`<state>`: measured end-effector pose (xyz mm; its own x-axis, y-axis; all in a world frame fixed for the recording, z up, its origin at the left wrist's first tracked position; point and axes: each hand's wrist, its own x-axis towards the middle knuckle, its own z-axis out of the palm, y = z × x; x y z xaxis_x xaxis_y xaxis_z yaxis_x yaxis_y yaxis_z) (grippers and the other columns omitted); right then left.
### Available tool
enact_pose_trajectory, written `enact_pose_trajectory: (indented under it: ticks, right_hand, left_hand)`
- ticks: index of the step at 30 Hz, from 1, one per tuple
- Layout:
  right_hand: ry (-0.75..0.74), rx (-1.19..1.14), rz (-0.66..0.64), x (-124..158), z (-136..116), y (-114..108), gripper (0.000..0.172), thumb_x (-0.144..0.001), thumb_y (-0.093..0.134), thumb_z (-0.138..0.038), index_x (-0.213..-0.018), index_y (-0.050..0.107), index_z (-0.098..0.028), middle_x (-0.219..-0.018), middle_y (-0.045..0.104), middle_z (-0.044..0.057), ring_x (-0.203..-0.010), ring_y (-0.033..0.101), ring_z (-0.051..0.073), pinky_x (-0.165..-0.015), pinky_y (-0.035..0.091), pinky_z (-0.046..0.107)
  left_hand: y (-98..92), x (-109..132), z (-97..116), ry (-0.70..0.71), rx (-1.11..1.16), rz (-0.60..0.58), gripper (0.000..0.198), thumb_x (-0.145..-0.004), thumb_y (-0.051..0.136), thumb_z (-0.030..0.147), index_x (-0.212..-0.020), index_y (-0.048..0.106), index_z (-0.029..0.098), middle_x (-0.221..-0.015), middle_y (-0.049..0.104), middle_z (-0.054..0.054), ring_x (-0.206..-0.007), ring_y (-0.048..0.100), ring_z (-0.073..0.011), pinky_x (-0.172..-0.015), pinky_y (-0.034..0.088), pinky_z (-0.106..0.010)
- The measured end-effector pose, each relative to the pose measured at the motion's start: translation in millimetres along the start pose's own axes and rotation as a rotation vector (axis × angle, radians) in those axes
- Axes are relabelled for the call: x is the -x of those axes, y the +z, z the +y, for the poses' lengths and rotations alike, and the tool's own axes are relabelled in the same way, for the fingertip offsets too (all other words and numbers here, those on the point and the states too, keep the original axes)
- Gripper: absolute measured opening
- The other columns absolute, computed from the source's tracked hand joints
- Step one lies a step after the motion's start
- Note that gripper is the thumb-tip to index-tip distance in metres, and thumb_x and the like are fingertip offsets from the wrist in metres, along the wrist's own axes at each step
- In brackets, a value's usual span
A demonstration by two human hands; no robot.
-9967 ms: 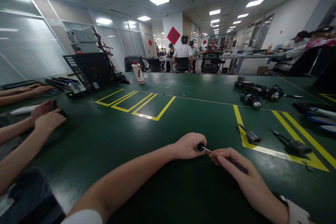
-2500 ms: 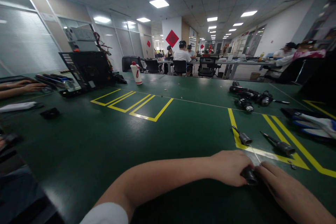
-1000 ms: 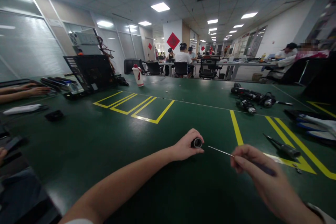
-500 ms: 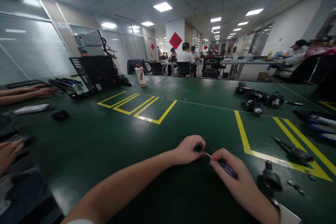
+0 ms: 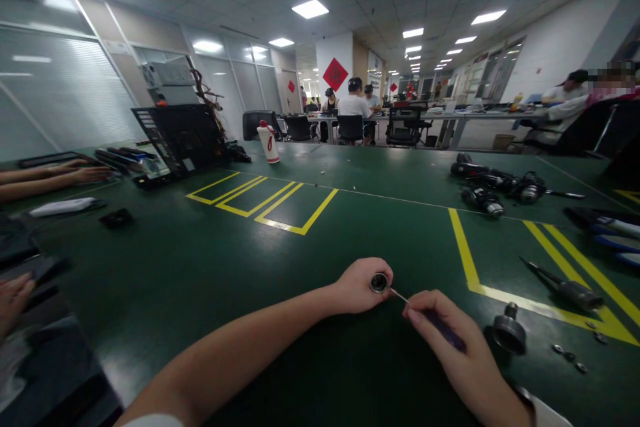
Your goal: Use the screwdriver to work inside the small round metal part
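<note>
My left hand is closed around a round metal part whose open, hollow end faces me. My right hand grips a screwdriver by its dark purplish handle. Its thin shaft points left, and the tip is at the side of the metal part by my left fingers; exact contact is hidden. On the table to the right of my right hand lies a dark cup-shaped metal part with a narrow stem. Farther right are a long-shafted metal piece and several small ring-like parts.
Yellow tape marks the green table. Black power tools lie at the back right, a white cup stands at the back, and a black computer case is at the left. Another person's hands are at the far left.
My right hand and the screwdriver have moved slightly right and down, drawing back a little from my left hand. The cup-shaped part has shifted slightly left and turned.
</note>
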<state>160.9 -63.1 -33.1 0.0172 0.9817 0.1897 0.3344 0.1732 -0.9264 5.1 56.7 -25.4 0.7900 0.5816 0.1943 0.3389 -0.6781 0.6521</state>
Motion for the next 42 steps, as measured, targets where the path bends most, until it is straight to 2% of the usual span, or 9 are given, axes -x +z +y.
enact_pose_trajectory:
  ticks: [5,10,15,20,23,32,35,39,42]
  right_hand:
    - [-0.024,0.073,-0.035,2.6,-4.7,-0.1,0.017,-0.086,0.049,-0.034,-0.079,0.059,-0.022,-0.078,0.059,0.001,-0.074,0.056,0.019,-0.068,0.042,0.031]
    - [0.104,-0.136,-0.011,-7.3,-2.9,-6.0,0.018,-0.081,0.055,-0.036,-0.075,0.063,-0.021,-0.076,0.062,0.002,-0.072,0.056,0.019,-0.066,0.043,0.031]
    - [0.148,-0.313,0.013,-10.7,0.7,-5.0,0.017,-0.081,0.055,-0.035,-0.077,0.063,-0.020,-0.077,0.064,0.003,-0.071,0.056,0.019,-0.066,0.044,0.032]
    - [0.086,-0.059,-0.008,-3.0,-3.9,-2.8,0.017,-0.083,0.054,-0.036,-0.077,0.062,-0.022,-0.078,0.063,0.002,-0.077,0.057,0.021,-0.068,0.044,0.032]
    - [0.050,-0.002,-0.036,-0.7,-5.7,-2.1,0.017,-0.084,0.052,-0.035,-0.078,0.062,-0.023,-0.078,0.062,0.002,-0.078,0.057,0.021,-0.068,0.044,0.032]
    - [0.184,-0.429,0.006,-10.8,-2.8,-3.7,0.016,-0.080,0.059,-0.035,-0.076,0.064,-0.020,-0.078,0.064,0.003,-0.072,0.056,0.018,-0.065,0.045,0.031]
    - [0.231,-0.496,0.007,-12.9,-2.6,-3.0,0.018,-0.079,0.060,-0.037,-0.076,0.065,-0.020,-0.079,0.065,0.004,-0.072,0.056,0.019,-0.065,0.045,0.032]
    - [0.184,-0.349,0.026,-10.7,-0.8,-3.2,0.018,-0.081,0.058,-0.037,-0.078,0.064,-0.021,-0.078,0.064,0.003,-0.072,0.056,0.018,-0.066,0.045,0.032]
    - [0.158,-0.193,-0.021,-7.5,-2.0,-4.0,0.019,-0.083,0.056,-0.039,-0.080,0.064,-0.022,-0.079,0.064,0.002,-0.074,0.057,0.019,-0.067,0.045,0.032]
  left_hand:
    - [2.7,-1.1,-2.2,-0.012,-0.121,-0.040,0.013,-0.076,0.063,0.026,-0.078,0.055,0.015,-0.077,0.054,0.001,-0.070,0.051,-0.0120,-0.065,0.040,-0.023]
    - [-1.0,-0.8,-3.2,-0.015,-0.074,-0.065,0.016,-0.076,0.063,0.028,-0.081,0.054,0.015,-0.080,0.055,0.000,-0.073,0.052,-0.0122,-0.066,0.040,-0.023]
    - [-2.8,0.0,-0.5,-0.016,-0.037,-0.059,0.015,-0.075,0.064,0.026,-0.080,0.055,0.015,-0.079,0.055,0.000,-0.072,0.053,-0.0118,-0.066,0.041,-0.023]
    - [-0.8,0.1,1.8,-0.021,-0.071,-0.028,0.013,-0.074,0.064,0.023,-0.078,0.054,0.015,-0.078,0.055,0.000,-0.071,0.052,-0.0121,-0.065,0.041,-0.023]
    - [-0.2,0.2,2.1,-0.020,-0.091,-0.021,0.011,-0.075,0.063,0.022,-0.077,0.054,0.015,-0.077,0.054,0.000,-0.070,0.051,-0.0119,-0.065,0.041,-0.023]
    - [-0.5,0.1,-0.3,-0.045,0.050,0.038,0.015,-0.072,0.066,0.023,-0.074,0.053,0.015,-0.072,0.052,0.002,-0.067,0.049,-0.0104,-0.063,0.039,-0.022]
    - [-0.7,0.6,0.1,-0.054,0.050,0.039,0.016,-0.073,0.066,0.023,-0.074,0.053,0.014,-0.072,0.053,0.002,-0.067,0.049,-0.0105,-0.062,0.039,-0.022]
    - [-0.2,1.9,-0.6,-0.050,0.001,0.036,0.014,-0.074,0.065,0.022,-0.077,0.054,0.015,-0.077,0.054,0.001,-0.070,0.051,-0.0114,-0.063,0.040,-0.022]
    - [0.5,2.4,-1.0,-0.035,-0.030,0.037,0.012,-0.075,0.063,0.022,-0.078,0.054,0.015,-0.077,0.054,0.001,-0.072,0.051,-0.0119,-0.064,0.040,-0.023]
